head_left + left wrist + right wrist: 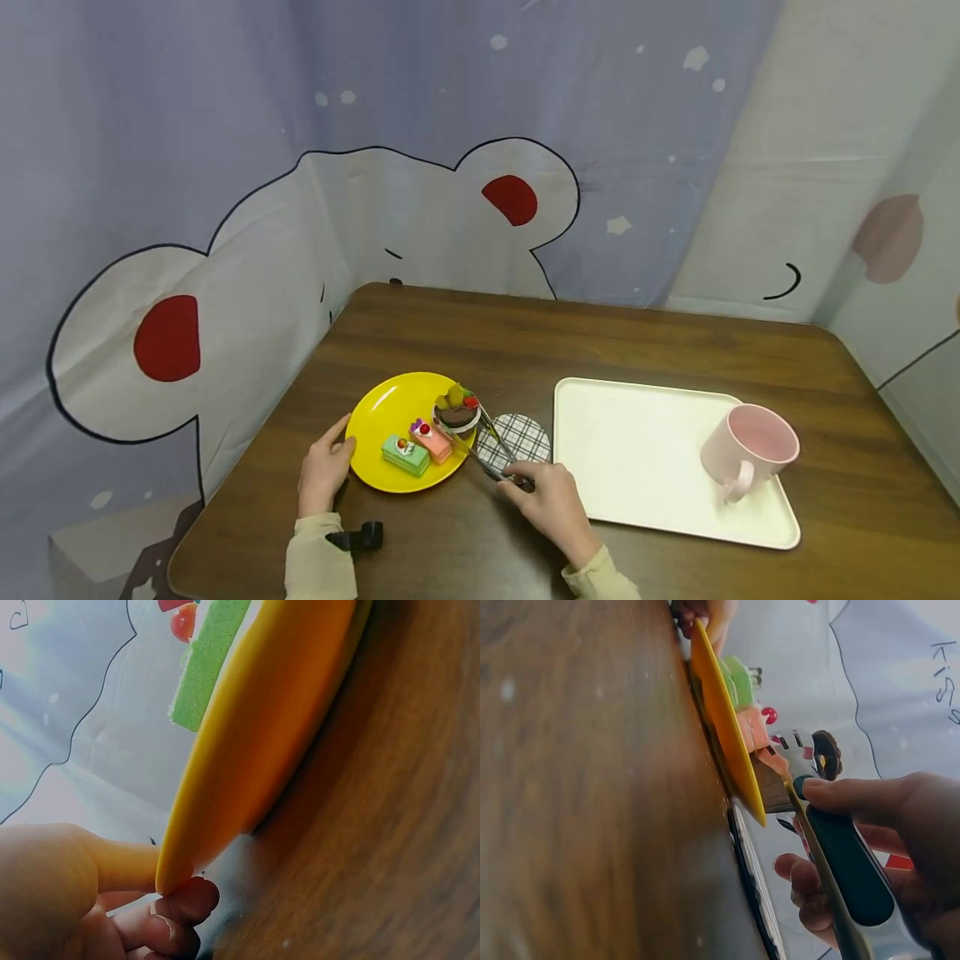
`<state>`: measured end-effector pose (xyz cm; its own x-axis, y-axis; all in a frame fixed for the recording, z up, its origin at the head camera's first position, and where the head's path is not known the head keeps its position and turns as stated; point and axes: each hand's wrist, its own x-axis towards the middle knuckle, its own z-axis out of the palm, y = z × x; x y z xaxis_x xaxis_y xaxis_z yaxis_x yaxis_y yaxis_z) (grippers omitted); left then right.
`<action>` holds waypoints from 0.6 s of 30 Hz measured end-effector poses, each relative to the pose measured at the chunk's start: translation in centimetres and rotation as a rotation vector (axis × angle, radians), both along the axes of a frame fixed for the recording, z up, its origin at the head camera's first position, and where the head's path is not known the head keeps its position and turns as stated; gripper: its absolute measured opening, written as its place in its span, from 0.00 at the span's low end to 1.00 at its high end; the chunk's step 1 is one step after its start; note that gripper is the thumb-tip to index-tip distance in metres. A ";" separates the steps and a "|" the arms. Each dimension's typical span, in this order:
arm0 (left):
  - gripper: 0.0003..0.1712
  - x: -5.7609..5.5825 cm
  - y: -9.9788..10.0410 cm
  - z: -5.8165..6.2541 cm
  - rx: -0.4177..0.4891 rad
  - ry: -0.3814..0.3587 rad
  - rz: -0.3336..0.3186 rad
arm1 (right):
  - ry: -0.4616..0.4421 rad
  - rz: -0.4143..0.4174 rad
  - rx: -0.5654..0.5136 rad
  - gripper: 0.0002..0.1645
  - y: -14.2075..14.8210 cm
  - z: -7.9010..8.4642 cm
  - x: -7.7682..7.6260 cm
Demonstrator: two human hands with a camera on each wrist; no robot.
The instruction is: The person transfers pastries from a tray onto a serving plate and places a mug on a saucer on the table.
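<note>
A yellow plate carries a green toy cake slice, a pink one and a round chocolate cake with fruit on top, at its right rim. My left hand pinches the plate's left rim, thumb above and fingers below, as the left wrist view shows. In my right hand is a pair of metal tongs with dark green grip pads. The tongs' two arms reach either side of the chocolate cake; whether they squeeze it I cannot tell. In the right wrist view the plate looks tilted.
Just right of the plate lies a round checked coaster, partly behind the tongs. Further right, a cream tray bears a pink mug at its right end. A printed curtain hangs behind the wooden table.
</note>
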<state>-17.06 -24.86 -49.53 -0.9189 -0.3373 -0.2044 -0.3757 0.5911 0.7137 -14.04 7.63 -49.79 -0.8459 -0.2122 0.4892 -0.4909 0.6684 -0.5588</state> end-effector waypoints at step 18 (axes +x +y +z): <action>0.31 0.2 0.2 0.3 0.002 -0.002 0.004 | -0.021 -0.006 0.038 0.05 -1.8 0.1 -0.3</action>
<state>-16.90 -24.69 -49.25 -0.9170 -0.3409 -0.2071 -0.3798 0.5878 0.7143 -14.31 5.80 -49.65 -0.8573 -0.2254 0.4628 -0.4751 0.6926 -0.5428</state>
